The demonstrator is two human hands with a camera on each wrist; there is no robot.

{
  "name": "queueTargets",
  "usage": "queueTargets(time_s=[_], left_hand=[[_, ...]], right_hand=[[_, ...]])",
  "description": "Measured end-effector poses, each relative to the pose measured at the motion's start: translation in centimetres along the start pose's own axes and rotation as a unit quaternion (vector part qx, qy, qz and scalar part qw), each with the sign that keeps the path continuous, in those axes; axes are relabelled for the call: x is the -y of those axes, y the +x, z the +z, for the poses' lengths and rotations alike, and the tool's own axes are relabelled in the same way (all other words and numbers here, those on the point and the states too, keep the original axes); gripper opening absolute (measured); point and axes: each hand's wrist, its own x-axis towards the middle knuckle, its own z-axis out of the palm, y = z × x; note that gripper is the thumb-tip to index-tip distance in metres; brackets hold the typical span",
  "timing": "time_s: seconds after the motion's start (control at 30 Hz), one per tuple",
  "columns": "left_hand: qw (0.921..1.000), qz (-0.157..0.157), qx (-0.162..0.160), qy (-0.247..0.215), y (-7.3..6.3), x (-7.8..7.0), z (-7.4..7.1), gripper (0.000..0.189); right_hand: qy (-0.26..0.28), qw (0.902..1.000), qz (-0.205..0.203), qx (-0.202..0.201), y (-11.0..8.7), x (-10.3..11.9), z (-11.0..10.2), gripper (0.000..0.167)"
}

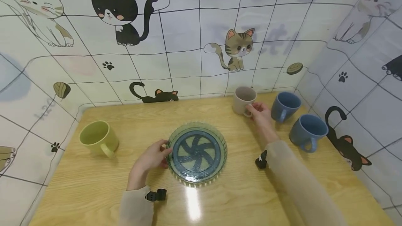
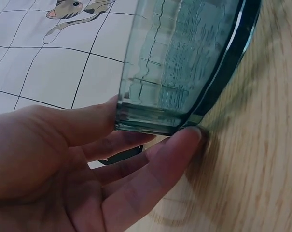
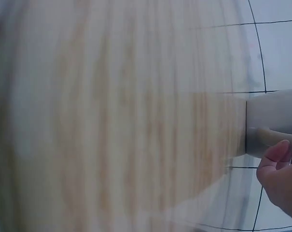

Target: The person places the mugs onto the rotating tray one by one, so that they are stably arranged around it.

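Note:
A round green-blue glass dish [image 1: 197, 154] with a pinwheel pattern and a scalloped edge sits mid-table. My left hand [image 1: 153, 158] holds its left side. In the left wrist view, the thumb lies at one edge of the glass wall [image 2: 179, 53] and the fingers [image 2: 158, 181] at the other, close to the wood. Toward the back right stands an upright beige mug [image 1: 241, 101], whose handle my right hand [image 1: 261, 116] pinches. The right wrist view catches that mug [image 3: 276, 113] at its right border, with a thumb [image 3: 273, 157] against the handle.
Two blue mugs [image 1: 285, 105] [image 1: 307, 130] stand just right of my right forearm. A yellow-green mug [image 1: 97, 137] is at the far left. Cat-patterned cloth [image 1: 194, 37] rises behind and beside the wooden table [image 1: 235, 198].

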Motion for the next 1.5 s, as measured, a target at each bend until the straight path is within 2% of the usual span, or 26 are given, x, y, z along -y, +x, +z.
queueTargets(time_s=[0.2,0.33,0.53,0.83,1.07,1.27,1.5], left_hand=[[1.0000,-0.003,-0.006,0.003,-0.2,0.5,-0.2,0.044],[1.0000,0.000,-0.001,0.000,0.0,0.8,-0.1,0.044],[1.0000,0.007,-0.005,0.005,0.1,0.6,-0.1,0.044],[1.0000,-0.005,-0.003,-0.001,0.2,0.6,-0.3,0.047],[0.9998,0.011,-0.001,0.016,0.4,0.6,-0.5,0.044],[0.9998,0.011,-0.004,0.017,0.5,0.6,-0.4,0.043],[0.9999,0.005,-0.006,0.012,0.5,0.5,-0.3,0.043]], right_hand=[[-0.019,0.9997,-0.001,0.013,0.1,-0.2,0.5,0.018],[-0.006,0.9998,0.010,0.019,0.1,-0.4,0.3,0.020],[0.028,0.9981,0.030,0.044,0.0,0.0,-0.1,0.022],[0.085,0.9925,0.056,0.067,-0.2,0.6,-0.3,0.016],[0.097,0.9922,0.044,0.064,-0.1,0.7,-0.6,0.015],[0.103,0.9927,0.031,0.056,-0.2,0.7,-0.7,0.018],[0.122,0.9901,-0.011,0.068,-0.4,1.5,-0.4,0.017]])
